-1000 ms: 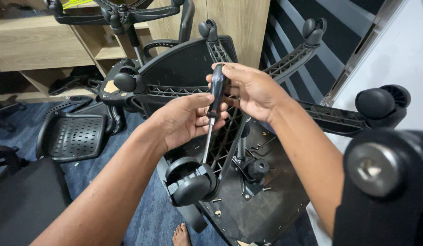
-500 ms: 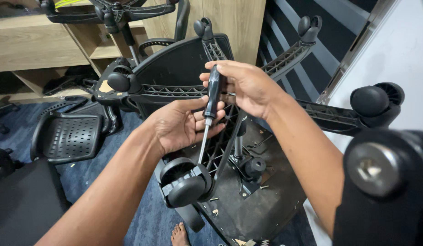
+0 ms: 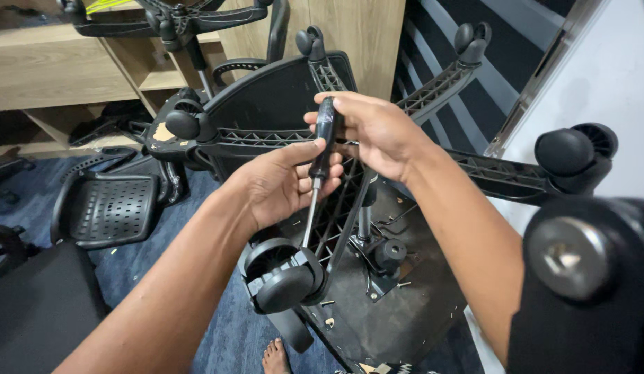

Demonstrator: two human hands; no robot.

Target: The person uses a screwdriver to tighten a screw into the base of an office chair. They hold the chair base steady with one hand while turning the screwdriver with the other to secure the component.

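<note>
in the middle of the frame a screwdriver (image 3: 320, 163) sits between both hands, above an upturned office chair base (image 3: 266, 138); the right hand (image 3: 377, 131) is clamped round the top of its black handle, and the left hand (image 3: 284, 183) cups the lower handle, thumb laid across it, fingers curled behind; the tool has a ribbed black grip and a thin bright metal shaft that slants down and left, its tip ending just above a black caster wheel (image 3: 284, 280) at lower centre; the two forearms come in from the bottom left and the lower right and meet at the tool; another caster (image 3: 575, 156) sits at the right edge; a perforated black chair part (image 3: 107, 208) lies on the blue floor (image 3: 128, 277) at left.
</note>
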